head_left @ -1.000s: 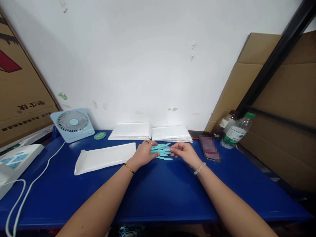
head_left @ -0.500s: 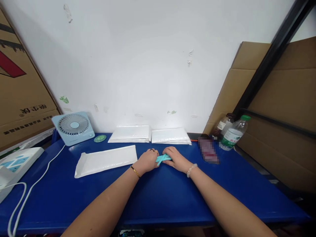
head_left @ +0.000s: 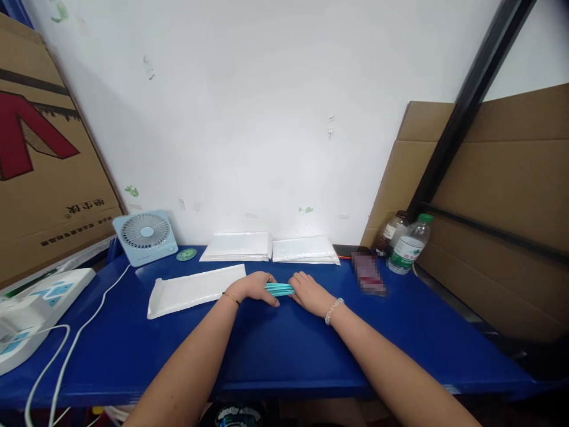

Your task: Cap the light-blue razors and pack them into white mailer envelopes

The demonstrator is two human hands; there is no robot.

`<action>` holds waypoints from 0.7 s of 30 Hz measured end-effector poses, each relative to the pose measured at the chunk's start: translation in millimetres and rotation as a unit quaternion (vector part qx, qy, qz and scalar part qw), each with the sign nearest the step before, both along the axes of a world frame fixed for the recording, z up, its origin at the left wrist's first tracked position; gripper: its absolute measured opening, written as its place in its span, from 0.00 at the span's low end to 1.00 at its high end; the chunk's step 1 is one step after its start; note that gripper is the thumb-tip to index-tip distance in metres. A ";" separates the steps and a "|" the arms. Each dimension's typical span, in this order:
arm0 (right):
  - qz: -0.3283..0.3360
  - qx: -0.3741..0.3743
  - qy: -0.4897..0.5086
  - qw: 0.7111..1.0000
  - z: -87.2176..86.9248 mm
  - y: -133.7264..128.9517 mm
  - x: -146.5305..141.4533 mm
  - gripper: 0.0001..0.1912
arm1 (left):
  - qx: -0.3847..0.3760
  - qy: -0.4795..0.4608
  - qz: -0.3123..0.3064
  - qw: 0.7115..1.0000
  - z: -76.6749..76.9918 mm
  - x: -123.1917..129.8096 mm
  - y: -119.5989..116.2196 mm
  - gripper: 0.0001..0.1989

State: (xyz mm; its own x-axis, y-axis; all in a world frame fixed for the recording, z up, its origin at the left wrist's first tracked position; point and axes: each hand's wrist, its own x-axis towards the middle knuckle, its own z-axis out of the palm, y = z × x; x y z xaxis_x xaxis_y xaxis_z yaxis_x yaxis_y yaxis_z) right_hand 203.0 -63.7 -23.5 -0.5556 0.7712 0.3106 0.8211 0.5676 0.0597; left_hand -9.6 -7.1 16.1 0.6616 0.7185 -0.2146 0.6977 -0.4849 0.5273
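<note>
Several thin turquoise strips [head_left: 280,289] lie side by side between my hands, low over the blue table. My left hand [head_left: 256,287] is round their left end, its thumb below them. At the right end my right hand [head_left: 309,292] has its fingers closed on the strips. A flat white padded packet [head_left: 191,290] rests on the table just left of my left hand, partly behind the wrist. Two stacks of white packets, one on the left [head_left: 237,246] and one on the right [head_left: 304,249], sit against the wall beyond my hands.
On the blue table [head_left: 284,356] stand a light-blue fan [head_left: 146,237] and a power strip [head_left: 57,293] with white cables at the left. A green disc [head_left: 186,254] is beside the fan. At the right are a blurred purple-red item [head_left: 370,273], a clear bottle [head_left: 408,246] and a brown-capped bottle [head_left: 391,231].
The view has shifted. The turquoise strips, crossed before, now lie roughly parallel. My hands are slightly farther apart, and my left thumb has come into view.
</note>
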 end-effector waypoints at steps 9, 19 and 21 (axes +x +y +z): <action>0.023 0.020 -0.062 0.998 1.5 -8.8 -3.5 0.06 | 0.130 0.148 0.031 0.980 10.2 22.7 -34.5 0.26; 0.019 -0.007 0.161 0.987 47.2 -28.7 26.6 0.28 | 0.235 0.055 0.083 0.967 -17.5 33.9 -54.0 0.09; -0.036 -0.008 0.377 0.925 50.4 -36.8 31.5 0.41 | 0.191 -0.032 0.094 0.976 -14.8 33.4 -55.5 0.08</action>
